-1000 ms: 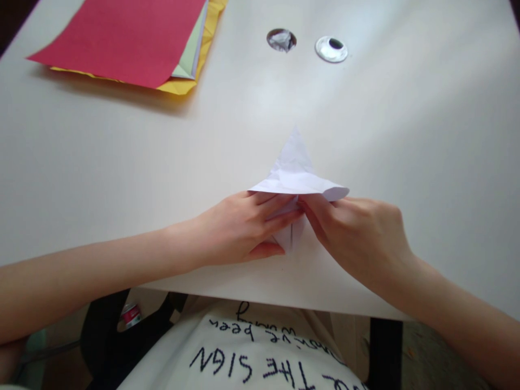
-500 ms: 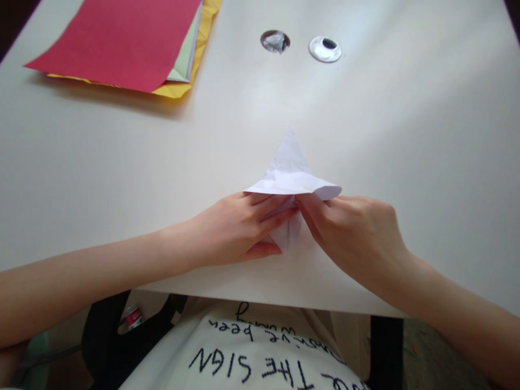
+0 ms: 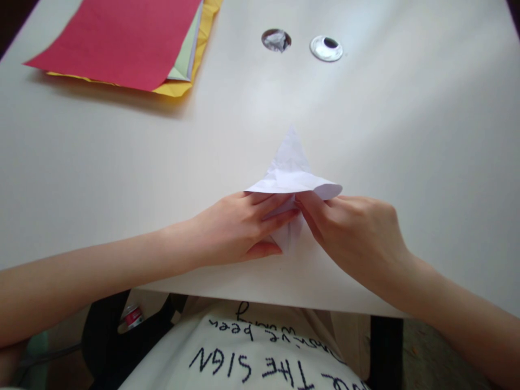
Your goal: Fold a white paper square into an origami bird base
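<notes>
A white sheet of folded paper (image 3: 290, 157) lies before me on the table, its pointed tip facing away and a loose flap raised across the middle. My left hand (image 3: 244, 227) rests flat on its lower left part, fingers stretched and slightly apart, some fingertips under the flap. From the right, my right hand (image 3: 353, 222) pinches the paper just below the flap, thumb and fingers close together. The flap hides part of the fingertips of both hands. Between the hands, the lower part of the paper shows a vertical crease.
Red paper (image 3: 125, 40) lies over a yellow wrapper (image 3: 174, 91) and pale sheets at the far left. At the back are a round table hole (image 3: 276, 40) with crumpled material inside and a silvery round cap (image 3: 326, 49). The table's front edge is close to my body.
Almost nothing differs. Both hands keep their places on the paper, and the view has shifted very slightly.
</notes>
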Demonstrator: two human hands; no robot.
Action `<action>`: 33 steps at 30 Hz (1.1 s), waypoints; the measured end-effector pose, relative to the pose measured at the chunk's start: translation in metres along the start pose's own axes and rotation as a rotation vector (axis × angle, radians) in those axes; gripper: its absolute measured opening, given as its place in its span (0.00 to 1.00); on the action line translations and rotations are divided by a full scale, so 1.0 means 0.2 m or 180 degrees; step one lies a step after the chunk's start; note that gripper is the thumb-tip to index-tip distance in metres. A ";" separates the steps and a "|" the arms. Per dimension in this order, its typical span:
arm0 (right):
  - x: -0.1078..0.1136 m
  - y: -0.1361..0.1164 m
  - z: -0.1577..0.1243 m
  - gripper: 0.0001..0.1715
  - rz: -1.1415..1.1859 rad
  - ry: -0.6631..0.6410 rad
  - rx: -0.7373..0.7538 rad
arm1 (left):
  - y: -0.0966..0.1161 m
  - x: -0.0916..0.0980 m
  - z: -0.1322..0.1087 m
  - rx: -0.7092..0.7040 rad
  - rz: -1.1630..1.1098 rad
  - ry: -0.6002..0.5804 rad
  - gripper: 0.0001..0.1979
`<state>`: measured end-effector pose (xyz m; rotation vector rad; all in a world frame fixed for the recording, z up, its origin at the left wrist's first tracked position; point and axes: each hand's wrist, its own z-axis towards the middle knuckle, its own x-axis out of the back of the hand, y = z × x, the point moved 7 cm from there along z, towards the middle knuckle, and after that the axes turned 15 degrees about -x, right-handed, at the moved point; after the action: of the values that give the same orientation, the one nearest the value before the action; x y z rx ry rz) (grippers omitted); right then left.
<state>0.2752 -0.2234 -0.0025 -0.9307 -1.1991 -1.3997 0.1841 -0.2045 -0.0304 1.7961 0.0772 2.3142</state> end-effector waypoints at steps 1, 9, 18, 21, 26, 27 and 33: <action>0.00 0.00 0.00 0.11 0.0032 0.0020 0.0005 | 0.00 0.00 0.00 0.0001 -0.0004 0.0004 0.24; 0.11 0.11 -0.10 0.05 0.1005 0.0651 0.0355 | 0.00 0.00 0.00 0.0133 -0.0038 -0.0177 0.25; -0.02 0.13 -0.26 0.15 0.1869 0.0226 0.0959 | 0.00 0.00 0.01 0.0134 -0.0034 -0.0272 0.26; -0.06 0.11 -0.26 0.13 0.1899 0.0034 0.0888 | 0.00 0.00 0.01 0.0132 -0.0033 -0.0267 0.27; -0.05 0.12 -0.26 0.15 0.1678 0.0119 0.0800 | 0.00 0.00 0.01 0.0123 0.0010 -0.0314 0.28; -0.05 0.13 -0.26 0.15 0.1590 0.0168 0.0785 | 0.00 -0.01 0.01 0.0128 0.0020 -0.0338 0.28; -0.05 0.14 -0.26 0.19 0.1280 0.0212 0.0468 | 0.01 -0.01 0.01 0.0108 0.0094 -0.0393 0.27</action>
<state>0.3076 -0.2720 -0.0172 -0.9516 -0.9842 -1.0006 0.1870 -0.2064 -0.0304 1.9649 0.0715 2.2285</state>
